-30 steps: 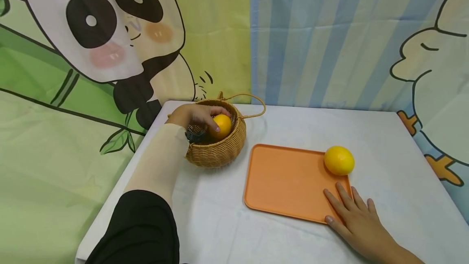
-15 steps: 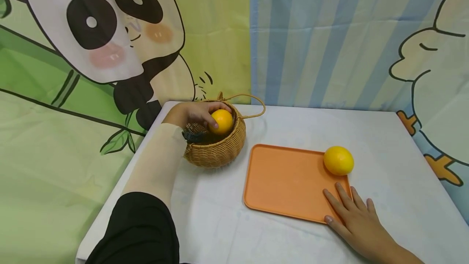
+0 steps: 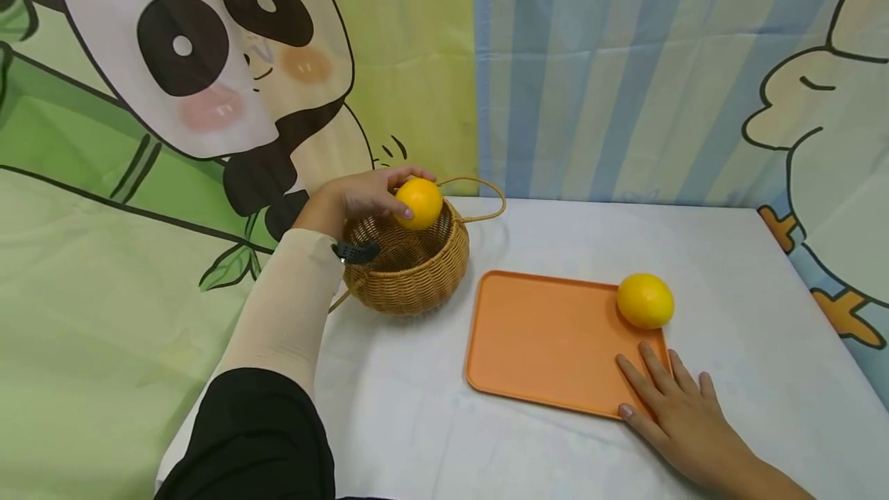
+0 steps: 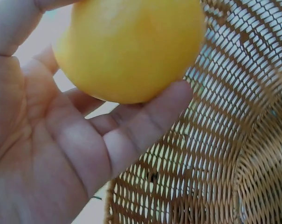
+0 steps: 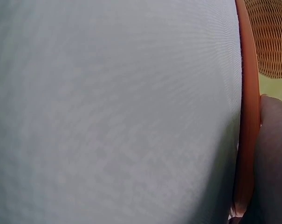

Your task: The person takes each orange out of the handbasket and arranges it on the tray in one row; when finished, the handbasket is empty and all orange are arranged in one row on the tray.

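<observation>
My left hand [image 3: 368,195] grips a round orange [image 3: 419,204] between thumb and fingers, at the height of the wicker basket's [image 3: 417,292] rim. Seen from the left wrist, the orange [image 4: 131,46] looks smooth and yellow, and the basket's woven inside [image 4: 210,135] shows beside and below it. My right hand [image 3: 677,419] rests with spread, straight fingers over the right edge of an orange rectangular tray [image 3: 542,346]. At the tray's back right corner, just beyond those fingers, sits a yellow, lemon-like fruit [image 3: 645,301].
The basket's thin looped handle [image 3: 493,195] sticks out to the right. A white cloth [image 3: 396,407] covers the table, and printed curtains [image 3: 590,76] hang right behind its back edge. My left wrist's dark band [image 3: 357,252] overlaps the basket's left rim.
My left hand has lifted the orange from inside the basket up to about its rim. The right hand, tray and yellow fruit have stayed in place.
</observation>
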Demonstrator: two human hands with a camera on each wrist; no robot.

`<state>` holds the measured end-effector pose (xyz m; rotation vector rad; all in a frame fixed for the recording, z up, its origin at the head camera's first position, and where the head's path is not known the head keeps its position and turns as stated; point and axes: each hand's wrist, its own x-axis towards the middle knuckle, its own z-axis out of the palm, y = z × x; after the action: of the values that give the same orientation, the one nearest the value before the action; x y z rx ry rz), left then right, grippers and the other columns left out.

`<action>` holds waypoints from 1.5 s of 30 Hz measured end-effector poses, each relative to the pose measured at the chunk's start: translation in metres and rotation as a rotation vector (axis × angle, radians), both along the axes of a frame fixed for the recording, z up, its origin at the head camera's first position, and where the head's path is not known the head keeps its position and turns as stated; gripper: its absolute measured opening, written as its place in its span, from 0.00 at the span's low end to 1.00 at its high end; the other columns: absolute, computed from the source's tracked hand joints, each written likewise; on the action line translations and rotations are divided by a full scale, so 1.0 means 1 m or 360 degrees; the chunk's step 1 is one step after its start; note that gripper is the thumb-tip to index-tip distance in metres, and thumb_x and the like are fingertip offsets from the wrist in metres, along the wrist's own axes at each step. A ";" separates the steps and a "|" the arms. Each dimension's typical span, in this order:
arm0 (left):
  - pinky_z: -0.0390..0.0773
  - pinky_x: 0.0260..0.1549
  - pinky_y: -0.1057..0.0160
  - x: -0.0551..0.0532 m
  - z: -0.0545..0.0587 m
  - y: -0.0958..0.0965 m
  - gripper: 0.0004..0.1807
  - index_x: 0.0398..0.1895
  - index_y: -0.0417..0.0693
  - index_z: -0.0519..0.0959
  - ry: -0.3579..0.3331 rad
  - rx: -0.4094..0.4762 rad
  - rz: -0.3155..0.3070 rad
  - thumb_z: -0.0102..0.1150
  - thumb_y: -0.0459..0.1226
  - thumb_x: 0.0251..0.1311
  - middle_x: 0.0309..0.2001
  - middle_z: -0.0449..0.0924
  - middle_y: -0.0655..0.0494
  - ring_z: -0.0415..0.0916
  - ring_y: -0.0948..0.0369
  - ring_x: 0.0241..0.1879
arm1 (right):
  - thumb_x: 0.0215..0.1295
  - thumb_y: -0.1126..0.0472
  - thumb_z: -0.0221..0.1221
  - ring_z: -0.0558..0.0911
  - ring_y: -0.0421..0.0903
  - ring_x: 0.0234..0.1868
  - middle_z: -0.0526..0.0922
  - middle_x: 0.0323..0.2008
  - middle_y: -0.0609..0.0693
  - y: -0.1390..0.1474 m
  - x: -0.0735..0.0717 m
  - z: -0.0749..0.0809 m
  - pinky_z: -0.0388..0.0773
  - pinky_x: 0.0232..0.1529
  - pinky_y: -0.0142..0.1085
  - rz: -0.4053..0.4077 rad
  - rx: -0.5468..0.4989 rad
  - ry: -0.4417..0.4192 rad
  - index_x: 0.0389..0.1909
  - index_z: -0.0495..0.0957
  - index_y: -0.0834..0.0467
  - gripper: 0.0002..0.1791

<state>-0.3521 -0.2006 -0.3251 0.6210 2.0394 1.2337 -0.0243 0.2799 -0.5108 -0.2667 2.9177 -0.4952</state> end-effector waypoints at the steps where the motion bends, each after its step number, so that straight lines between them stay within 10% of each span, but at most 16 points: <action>1: 0.77 0.43 0.58 -0.001 0.001 0.002 0.44 0.79 0.52 0.64 0.0016 0.0028 0.0003 0.70 0.30 0.59 0.63 0.72 0.43 0.72 0.49 0.53 | 0.78 0.26 0.46 0.39 0.80 0.80 0.43 0.85 0.66 0.000 0.000 0.000 0.26 0.65 0.83 -0.0001 0.0004 0.0003 0.87 0.56 0.45 0.45; 14: 0.86 0.47 0.54 0.005 0.016 0.046 0.41 0.79 0.57 0.67 0.0023 0.0375 0.0163 0.69 0.29 0.63 0.70 0.69 0.43 0.77 0.45 0.58 | 0.77 0.24 0.46 0.40 0.81 0.80 0.44 0.85 0.67 0.000 -0.005 -0.002 0.30 0.64 0.85 -0.0019 0.0008 -0.0009 0.87 0.56 0.45 0.47; 28: 0.85 0.51 0.43 0.037 0.024 0.111 0.40 0.79 0.55 0.68 -0.0093 0.0563 0.0169 0.67 0.26 0.64 0.70 0.67 0.43 0.78 0.44 0.58 | 0.77 0.25 0.46 0.41 0.81 0.80 0.43 0.85 0.66 -0.003 -0.003 0.000 0.31 0.64 0.85 -0.0014 0.0000 -0.0004 0.87 0.56 0.45 0.46; 45: 0.85 0.44 0.51 0.064 -0.005 0.166 0.40 0.78 0.56 0.69 -0.0203 0.0635 0.0112 0.69 0.28 0.63 0.69 0.67 0.46 0.77 0.45 0.57 | 0.77 0.25 0.46 0.40 0.80 0.80 0.43 0.85 0.65 -0.004 -0.004 0.001 0.27 0.65 0.84 -0.0003 -0.0020 -0.0018 0.87 0.56 0.44 0.46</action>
<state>-0.2880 -0.0350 -0.3305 0.6366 1.7344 1.6970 -0.0278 0.2764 -0.5098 -0.2622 2.9049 -0.5143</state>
